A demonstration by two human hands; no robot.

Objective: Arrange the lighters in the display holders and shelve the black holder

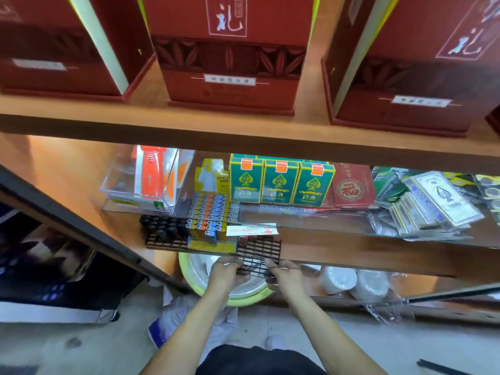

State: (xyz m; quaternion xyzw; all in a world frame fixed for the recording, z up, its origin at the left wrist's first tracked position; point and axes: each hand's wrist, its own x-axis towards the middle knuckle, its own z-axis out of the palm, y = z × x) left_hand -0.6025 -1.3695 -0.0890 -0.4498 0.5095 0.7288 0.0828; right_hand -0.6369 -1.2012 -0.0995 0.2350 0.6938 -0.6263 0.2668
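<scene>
Dark shorts (259, 361) and two bare forearms at six o'clock, reaching for the shelf edge (351, 257) at centre frame. Gripping the black holder (259, 251) from both sides: left hand (228, 274) with fingers curled over the near-left rim, right hand (286, 273) pinching the near-right rim. Half on the shelf, half overhanging its front, touching the yellow holder (209, 239) at nine o'clock, itself packed with coloured lighters (208, 212). Further toward nine o'clock, a second black tray (165, 230) of dark lighters. Judged mid-shelving. Best done by keeping the grid level, pushing straight toward twelve o'clock with even pressure from both hands, sliding under the white paper strip (251, 230) without dragging it, and stopping short of the green card boxes (278, 182).
</scene>
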